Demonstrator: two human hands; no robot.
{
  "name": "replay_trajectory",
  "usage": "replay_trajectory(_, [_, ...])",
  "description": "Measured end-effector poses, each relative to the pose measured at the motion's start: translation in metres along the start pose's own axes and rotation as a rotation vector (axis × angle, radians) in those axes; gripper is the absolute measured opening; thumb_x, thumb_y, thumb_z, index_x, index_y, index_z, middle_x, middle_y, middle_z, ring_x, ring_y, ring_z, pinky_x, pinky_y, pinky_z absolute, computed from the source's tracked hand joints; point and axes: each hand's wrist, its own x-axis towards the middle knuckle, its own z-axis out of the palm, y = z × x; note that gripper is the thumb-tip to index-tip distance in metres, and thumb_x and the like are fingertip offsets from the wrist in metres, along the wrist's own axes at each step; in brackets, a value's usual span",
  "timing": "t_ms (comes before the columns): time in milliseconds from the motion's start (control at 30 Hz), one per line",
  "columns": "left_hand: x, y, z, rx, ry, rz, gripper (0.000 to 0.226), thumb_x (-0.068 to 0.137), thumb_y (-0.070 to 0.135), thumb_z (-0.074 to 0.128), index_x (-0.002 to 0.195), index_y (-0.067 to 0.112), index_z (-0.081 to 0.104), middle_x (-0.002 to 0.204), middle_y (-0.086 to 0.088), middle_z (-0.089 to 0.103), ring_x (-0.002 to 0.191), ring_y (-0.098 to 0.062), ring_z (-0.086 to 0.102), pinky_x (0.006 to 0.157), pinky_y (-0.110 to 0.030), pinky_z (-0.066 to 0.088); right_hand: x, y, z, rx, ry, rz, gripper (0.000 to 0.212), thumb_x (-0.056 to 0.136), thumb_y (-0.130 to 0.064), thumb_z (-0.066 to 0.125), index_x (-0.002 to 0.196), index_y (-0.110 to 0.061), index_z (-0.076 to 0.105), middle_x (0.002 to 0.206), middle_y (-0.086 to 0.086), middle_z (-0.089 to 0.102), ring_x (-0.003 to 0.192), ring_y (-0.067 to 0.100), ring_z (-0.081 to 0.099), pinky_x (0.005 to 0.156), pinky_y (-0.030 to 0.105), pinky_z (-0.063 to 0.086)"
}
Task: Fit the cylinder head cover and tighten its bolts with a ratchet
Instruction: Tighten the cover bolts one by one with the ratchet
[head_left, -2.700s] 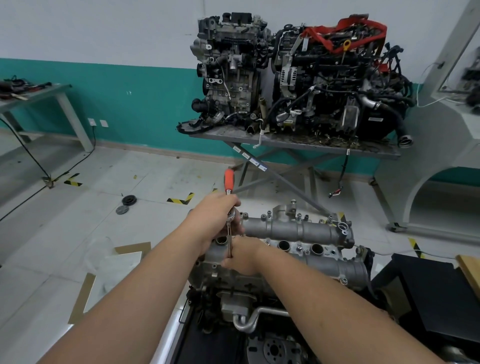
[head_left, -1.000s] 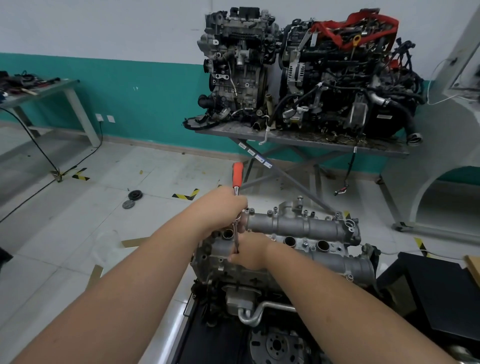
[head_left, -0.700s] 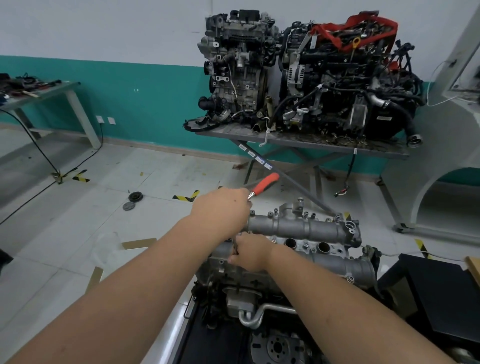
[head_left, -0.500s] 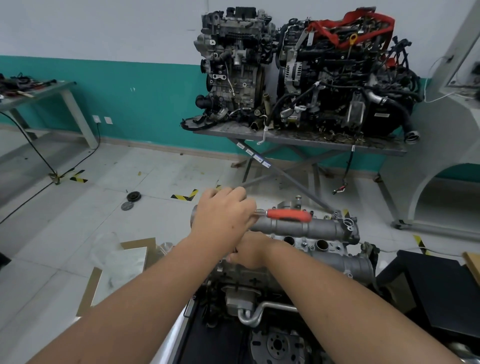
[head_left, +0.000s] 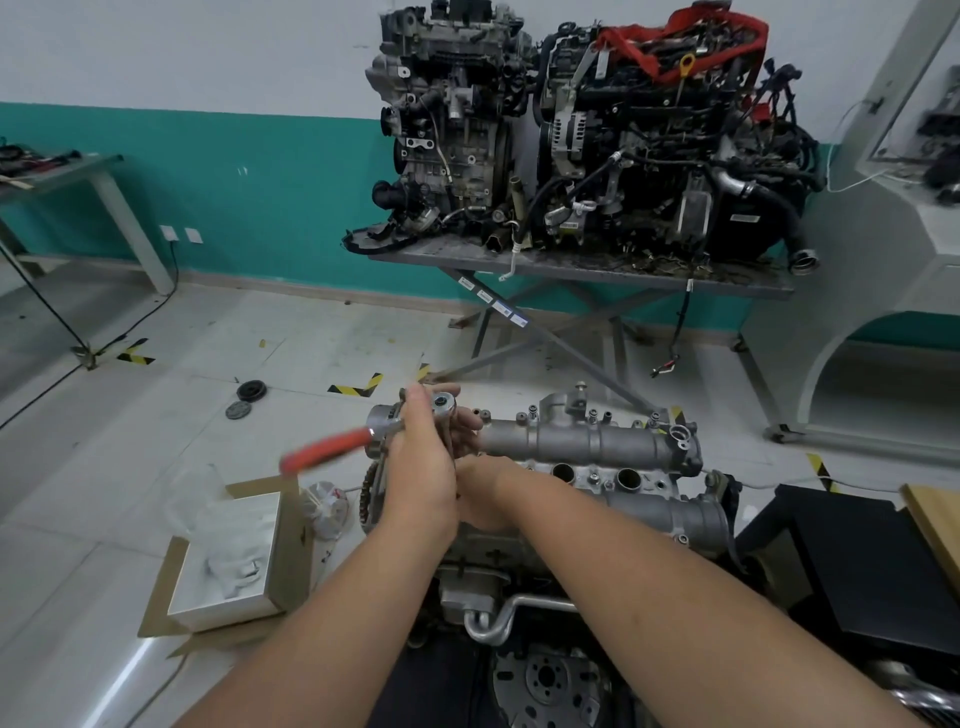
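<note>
You are working in bright, even, diffuse light; shadows on the pale tiled floor (head_left: 156, 426) are soft and faint. A white streak of glare lies on the shiny surface at the bottom left. The red-handled silver ratchet (head_left: 358, 440) is smeared by motion blur along its handle, while the grey cast-metal cylinder head cover (head_left: 597, 441) stays sharp. The wide lens bends the teal-and-white wall (head_left: 260, 171) and stretches your forearms toward the lower corners.

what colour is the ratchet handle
Red-orange, blurred with motion, on the ratchet in the head view.
</note>
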Motion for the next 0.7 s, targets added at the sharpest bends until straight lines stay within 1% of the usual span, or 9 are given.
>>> replay_trajectory(33, [0.004,0.002,-0.002,-0.065,0.021,-0.06,0.037,0.09,0.055,0.045,0.079,0.031,0.071,0.066,-0.002,0.066,0.056,-0.017,0.06,0.055,-0.029,0.049,0.002,0.001,0.0,0.015,0.019,-0.017,0.027,0.098,-0.027,0.048,0.111,-0.01,0.064,0.113,0.011,0.065,0.094,0.025,0.058,0.083,0.038,0.048])
replay_trajectory(100, [0.012,0.011,-0.004,-0.154,0.06,-0.113,0.033,0.101,0.041,0.048,0.085,0.02,0.067,0.06,-0.003,0.063,0.051,-0.018,0.059,0.046,-0.025,0.049,0.002,0.001,0.001,0.023,0.031,-0.018,0.026,0.097,-0.031,0.052,0.107,-0.011,0.066,0.107,0.008,0.066,0.094,0.025,0.061,0.087,0.042,0.051])
replay_trajectory(167, [0.013,0.021,-0.005,-0.146,0.017,-0.13,0.026,0.105,0.031,0.047,0.092,0.013,0.06,0.059,-0.003,0.061,0.049,-0.019,0.06,0.045,-0.025,0.05,0.004,0.003,0.002,0.062,0.025,0.004,0.024,0.096,-0.033,0.055,0.104,-0.012,0.065,0.103,0.007,0.066,0.093,0.026,0.062,0.089,0.045,0.053])
replay_trajectory(267, [0.014,0.028,-0.011,-0.028,-0.121,-0.147,0.023,0.106,0.026,0.045,0.102,0.009,0.059,0.064,-0.004,0.064,0.053,-0.021,0.063,0.048,-0.028,0.052,0.005,0.005,0.003,0.093,0.022,0.024,0.025,0.096,-0.036,0.057,0.106,-0.014,0.062,0.104,0.005,0.064,0.094,0.025,0.061,0.088,0.043,0.052])
replay_trajectory(367, [0.015,0.032,-0.014,0.093,-0.215,-0.151,0.027,0.107,0.026,0.041,0.114,0.007,0.059,0.071,-0.005,0.068,0.06,-0.022,0.065,0.053,-0.029,0.052,0.007,0.006,0.004,0.086,0.011,0.014,0.02,0.097,-0.038,0.056,0.099,-0.018,0.058,0.099,0.003,0.06,0.091,0.024,0.059,0.08,0.037,0.047])
replay_trajectory(467, [0.019,0.037,-0.017,0.181,-0.291,-0.173,0.028,0.108,0.026,0.038,0.119,0.007,0.057,0.074,-0.005,0.07,0.061,-0.021,0.066,0.055,-0.029,0.053,0.007,0.007,0.004,0.084,0.013,0.002,0.023,0.097,-0.038,0.056,0.104,-0.017,0.059,0.101,0.003,0.059,0.094,0.024,0.057,0.081,0.036,0.045])
replay_trajectory(567, [0.027,0.048,-0.017,0.288,-0.375,-0.223,0.026,0.106,0.021,0.039,0.121,0.006,0.054,0.074,-0.006,0.07,0.058,-0.02,0.065,0.057,-0.03,0.056,0.007,0.007,0.003,0.047,0.009,-0.023,0.023,0.099,-0.038,0.054,0.103,-0.017,0.058,0.101,0.005,0.056,0.095,0.024,0.055,0.083,0.037,0.045])
replay_trajectory(633, [0.032,0.056,-0.014,0.434,-0.411,-0.254,0.024,0.103,0.017,0.04,0.118,0.007,0.054,0.071,-0.005,0.069,0.058,-0.022,0.065,0.058,-0.03,0.057,0.006,0.006,0.002,0.009,-0.001,-0.026,0.031,0.1,-0.039,0.052,0.112,-0.012,0.062,0.109,0.008,0.059,0.102,0.026,0.056,0.09,0.039,0.047])
replay_trajectory(700, [0.035,0.063,-0.008,0.608,-0.453,-0.256,0.02,0.101,0.016,0.041,0.113,0.008,0.055,0.067,-0.002,0.069,0.06,-0.024,0.069,0.058,-0.029,0.056,0.005,0.005,0.001,0.001,0.008,-0.025,0.036,0.1,-0.039,0.052,0.116,-0.009,0.063,0.113,0.01,0.061,0.105,0.027,0.057,0.092,0.039,0.047])
